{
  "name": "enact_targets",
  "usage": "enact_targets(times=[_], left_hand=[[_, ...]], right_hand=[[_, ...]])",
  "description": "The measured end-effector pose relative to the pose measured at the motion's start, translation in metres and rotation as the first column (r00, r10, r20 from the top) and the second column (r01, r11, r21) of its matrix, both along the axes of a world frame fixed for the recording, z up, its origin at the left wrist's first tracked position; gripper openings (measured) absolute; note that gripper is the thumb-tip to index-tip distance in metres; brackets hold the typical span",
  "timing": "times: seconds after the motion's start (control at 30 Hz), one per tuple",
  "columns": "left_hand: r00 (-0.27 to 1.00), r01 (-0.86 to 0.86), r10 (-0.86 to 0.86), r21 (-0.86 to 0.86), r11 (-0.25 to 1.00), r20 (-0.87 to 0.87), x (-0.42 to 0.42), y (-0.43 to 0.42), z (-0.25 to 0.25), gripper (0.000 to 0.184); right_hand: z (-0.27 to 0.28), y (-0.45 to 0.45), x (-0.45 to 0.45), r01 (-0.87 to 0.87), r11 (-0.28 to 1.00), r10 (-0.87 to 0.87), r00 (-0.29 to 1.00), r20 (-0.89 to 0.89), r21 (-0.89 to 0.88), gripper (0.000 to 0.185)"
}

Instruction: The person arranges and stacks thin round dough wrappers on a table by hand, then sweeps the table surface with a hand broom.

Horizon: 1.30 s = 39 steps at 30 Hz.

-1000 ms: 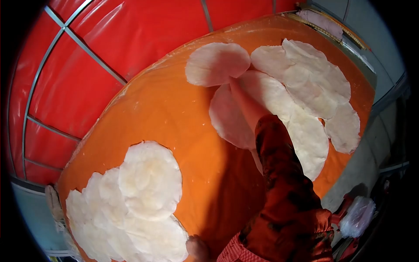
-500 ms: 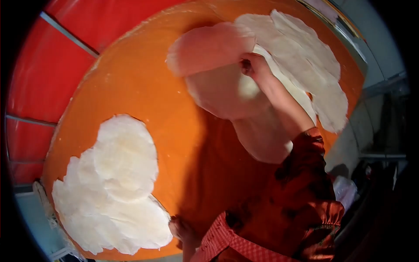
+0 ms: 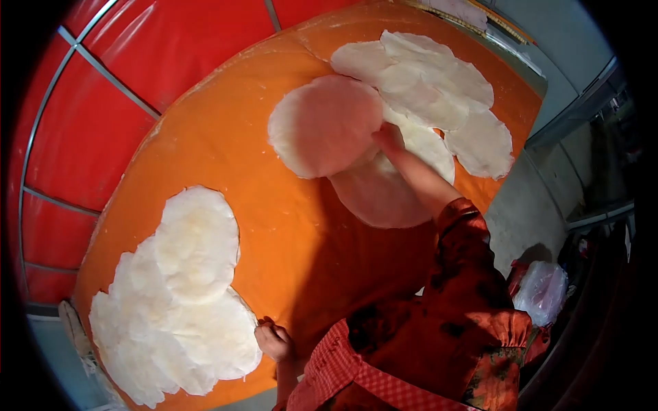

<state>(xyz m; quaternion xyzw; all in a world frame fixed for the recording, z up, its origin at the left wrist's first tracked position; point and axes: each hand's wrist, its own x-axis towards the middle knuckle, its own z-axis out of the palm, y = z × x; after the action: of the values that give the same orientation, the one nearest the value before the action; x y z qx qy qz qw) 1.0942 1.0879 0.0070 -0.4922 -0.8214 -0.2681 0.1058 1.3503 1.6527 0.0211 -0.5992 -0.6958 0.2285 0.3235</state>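
Thin round dough sheets lie in two overlapping groups on an orange-covered table (image 3: 260,226). My right hand (image 3: 389,139) reaches across to the far group and pinches the right edge of a shaded dough sheet (image 3: 325,127). That sheet is spread out nearly flat, partly over another sheet (image 3: 384,195). At the near left, my left hand (image 3: 275,341) has its fingers curled at the right edge of a pale dough sheet (image 3: 223,332) in the near pile. Its fingertips seem to grip that edge, though they show only in part.
More overlapping sheets (image 3: 432,85) lie at the far right of the table. Red panels (image 3: 185,48) with metal bars run along the left side. On the right, a clear plastic bag (image 3: 541,291) sits beyond the table's edge, near the grey floor (image 3: 524,212).
The dough sheet in my right hand was bent over with a fold and now lies spread out. My right hand is slightly lower in view. My left hand stays at the near pile's edge.
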Motion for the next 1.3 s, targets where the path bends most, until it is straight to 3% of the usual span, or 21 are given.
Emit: enact_targets(times=[0.27,0.33,0.4,0.47,0.57,0.63,0.67,0.7,0.77,0.8,0.9,1.0,1.03,1.13,1.17,1.23,1.3], left_hand=[[1.000,-0.012,0.012,-0.011,1.000,0.018,0.000,-0.005,0.002,0.010],[1.000,-0.010,0.010,-0.003,1.000,0.019,0.000,-0.004,0.003,0.010],[1.000,-0.006,0.006,0.004,1.000,0.022,-0.001,-0.004,0.004,0.010],[1.000,-0.005,0.004,0.019,1.000,0.017,-0.002,-0.003,0.004,0.009],[1.000,-0.001,0.000,0.018,1.000,0.024,-0.002,-0.002,0.005,0.010],[0.999,0.010,-0.010,0.011,1.000,0.037,-0.003,-0.002,0.008,0.013],[0.999,0.015,-0.015,0.012,1.000,0.047,-0.004,-0.002,0.007,0.015],[0.998,0.009,-0.010,0.012,1.000,0.056,-0.005,-0.003,0.007,0.016],[1.000,0.010,-0.010,0.004,1.000,0.026,-0.008,-0.009,0.006,0.025],[0.999,-0.031,0.033,-0.044,0.999,0.036,-0.008,-0.010,0.005,0.024],[1.000,-0.018,0.018,0.011,1.000,0.015,-0.013,-0.012,0.003,0.017],[1.000,-0.019,0.018,0.060,0.998,0.016,-0.013,-0.009,0.004,0.014],[1.000,-0.020,0.019,0.057,0.998,0.014,-0.014,-0.011,0.002,0.014],[0.999,-0.026,0.025,0.054,0.998,0.033,-0.011,-0.018,0.004,0.012],[0.999,-0.026,0.024,0.058,0.998,0.041,-0.011,-0.018,0.007,0.011],[0.999,-0.025,0.023,0.091,0.996,0.030,-0.011,-0.021,0.005,0.012],[0.998,-0.021,0.012,0.137,0.990,0.068,-0.013,-0.022,0.007,0.009]], right_hand=[[-0.039,0.033,-0.001,0.347,0.922,-0.320,0.932,0.167,-0.170,0.023],[-0.075,0.063,-0.001,0.456,0.847,-0.460,0.886,0.051,-0.273,0.020],[-0.061,0.058,-0.013,0.434,0.790,-0.540,0.827,-0.156,-0.433,0.020],[-0.020,0.034,-0.022,0.254,0.762,-0.570,0.699,-0.431,-0.596,0.023],[0.016,0.005,-0.042,0.105,0.775,-0.568,0.547,-0.615,-0.623,0.019],[0.019,0.025,-0.052,0.214,0.883,-0.366,0.871,-0.329,-0.417,0.025],[0.024,0.042,-0.057,0.208,0.934,-0.254,0.958,-0.131,-0.290,0.029],[0.027,0.056,-0.071,0.090,0.984,-0.121,0.972,-0.201,-0.154,0.027],[0.055,0.087,-0.113,-0.294,0.942,0.336,0.814,-0.474,0.162,0.026],[0.085,0.088,-0.138,-0.381,0.893,0.450,0.740,-0.500,0.240,0.028],[0.214,-0.012,-0.201,-0.514,0.722,0.676,0.667,-0.314,0.463,0.034],[0.278,-0.154,-0.210,-0.687,0.635,0.762,0.632,-0.140,0.352,0.033],[0.268,-0.203,-0.204,-0.824,0.546,0.641,0.293,-0.709,0.153,0.028],[0.249,-0.301,-0.201,-0.849,0.527,0.754,0.490,-0.437,-0.042,0.019],[0.209,-0.319,-0.199,-0.893,0.383,0.922,0.384,-0.044,0.237,0.019],[0.150,-0.361,-0.192,-0.932,0.060,0.844,0.238,0.480,0.358,0.028],[0.069,-0.386,-0.190,-0.926,-0.055,0.868,0.140,0.476,0.374,0.022]])
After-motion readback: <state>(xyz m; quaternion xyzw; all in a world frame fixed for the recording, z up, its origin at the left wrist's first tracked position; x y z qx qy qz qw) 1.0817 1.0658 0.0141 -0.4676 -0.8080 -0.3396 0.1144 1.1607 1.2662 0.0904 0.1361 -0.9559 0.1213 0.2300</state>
